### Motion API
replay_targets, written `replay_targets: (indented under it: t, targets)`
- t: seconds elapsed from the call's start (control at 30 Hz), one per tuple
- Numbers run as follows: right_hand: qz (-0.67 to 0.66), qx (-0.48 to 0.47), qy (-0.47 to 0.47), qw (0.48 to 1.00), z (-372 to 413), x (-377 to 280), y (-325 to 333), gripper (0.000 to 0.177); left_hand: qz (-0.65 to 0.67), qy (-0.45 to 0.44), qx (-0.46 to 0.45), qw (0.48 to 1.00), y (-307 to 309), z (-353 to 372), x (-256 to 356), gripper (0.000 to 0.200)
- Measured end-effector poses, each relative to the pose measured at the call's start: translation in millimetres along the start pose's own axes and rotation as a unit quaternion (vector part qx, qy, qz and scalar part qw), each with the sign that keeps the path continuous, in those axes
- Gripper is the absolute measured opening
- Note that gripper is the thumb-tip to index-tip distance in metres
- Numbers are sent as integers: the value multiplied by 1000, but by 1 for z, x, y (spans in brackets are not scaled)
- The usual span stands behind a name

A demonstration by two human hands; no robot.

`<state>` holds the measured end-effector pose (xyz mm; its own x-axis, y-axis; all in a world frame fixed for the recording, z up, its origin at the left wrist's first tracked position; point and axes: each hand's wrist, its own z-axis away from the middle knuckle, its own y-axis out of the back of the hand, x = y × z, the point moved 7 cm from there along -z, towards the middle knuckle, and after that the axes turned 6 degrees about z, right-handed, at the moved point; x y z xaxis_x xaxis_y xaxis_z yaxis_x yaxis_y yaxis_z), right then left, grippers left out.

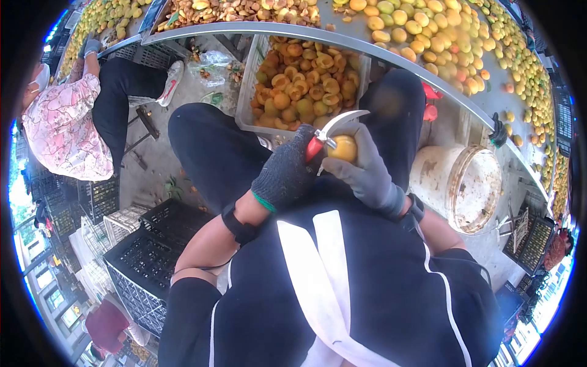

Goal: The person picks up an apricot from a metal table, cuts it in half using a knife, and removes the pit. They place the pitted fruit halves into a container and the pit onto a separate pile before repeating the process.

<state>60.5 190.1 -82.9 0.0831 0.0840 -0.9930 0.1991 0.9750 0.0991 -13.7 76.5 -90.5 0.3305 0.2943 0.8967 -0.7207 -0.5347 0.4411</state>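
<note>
My left hand (284,168), in a dark knit glove with a green cuff, is closed around the red handle of a pair of pruning shears (313,148). Their curved metal blade extends over a yellow-orange apricot (343,148), and the lower jaw meets the fruit's left side. In a grey glove, my right hand (370,168) grips the apricot between thumb and fingers. Both hands are together above my lap. Just beyond them, between my knees, stands a pale plastic crate (246,116) of apricots, many of them halved.
A metal-edged table (367,46) curves across the front, carrying whole apricots (422,27) and a heap of brownish pieces (244,13). A stained white bucket (474,189) is at right, black crates (153,238) at left. Another person (67,128) sits at left.
</note>
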Motion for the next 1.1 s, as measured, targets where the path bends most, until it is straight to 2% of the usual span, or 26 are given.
replay_targets:
  t: [0.03, 0.1, 0.13, 0.2, 0.33, 0.4, 0.43, 0.5, 0.53, 0.6, 0.63, 0.67, 0.7, 0.8, 0.93, 1.03, 1.07, 1.1]
  targets:
    - [0, 0, -1, 1000, 0, 1, 1, 40, 1, 0, -1, 1000, 1, 0, 1, 30]
    - [-6, -3, 11, 1000, 1, 1, 1, 40, 30, 72, -45, 996, -3, 2, -5, 45]
    - [-7, -3, 8, 1000, 2, 2, 1, 40, 31, 73, -46, 996, -5, 3, -4, 45]
    - [-2, -3, 17, 1000, 0, -1, 2, 40, -46, 15, 5, 999, 0, 2, 5, 31]
    - [-68, 36, -54, 996, -3, -2, -2, 40, -131, 4, 34, 991, 3, -1, 10, 35]
    - [-20, 86, -15, 996, -9, -2, 4, 38, -169, -36, 66, 983, 5, -3, 14, 38]
    - [-20, 85, -14, 996, -10, -2, 5, 38, -170, -36, 67, 983, 5, -5, 15, 38]
    - [111, 91, 20, 990, -10, -7, 9, 36, -174, 1, 38, 984, 2, -7, 12, 42]
    - [111, 90, 21, 990, -14, -6, 12, 36, -174, 1, 39, 984, 1, -5, 11, 42]
    - [125, 27, 110, 986, -19, -19, 9, 35, -118, 15, 50, 992, -1, 2, 4, 46]
    - [127, 26, 109, 986, -17, -23, 13, 35, -116, 14, 51, 992, 0, 3, 2, 46]
    - [4, -39, 33, 999, -18, -18, 10, 35, -52, 13, 13, 999, -2, 4, 0, 50]
    - [-119, -103, -44, 987, -16, -13, 2, 35, 13, 11, -26, 1000, -4, 4, -2, 54]
    - [-151, -78, -36, 985, -15, -13, -3, 27, 35, -2, -68, 997, -8, 0, -8, 59]
    - [-117, -18, -19, 993, -21, -5, 5, 17, 49, 10, -124, 991, -8, -7, 0, 63]
    - [-129, 0, -39, 991, -23, -7, 10, 12, -18, 5, -134, 991, 5, -15, 18, 59]
    - [-167, 2, -33, 985, -22, -8, 11, 14, 130, 65, -133, 980, 10, -16, 14, 55]
    - [-207, 4, -28, 978, -20, -9, 11, 16, 275, 125, -129, 944, 12, -14, 12, 50]
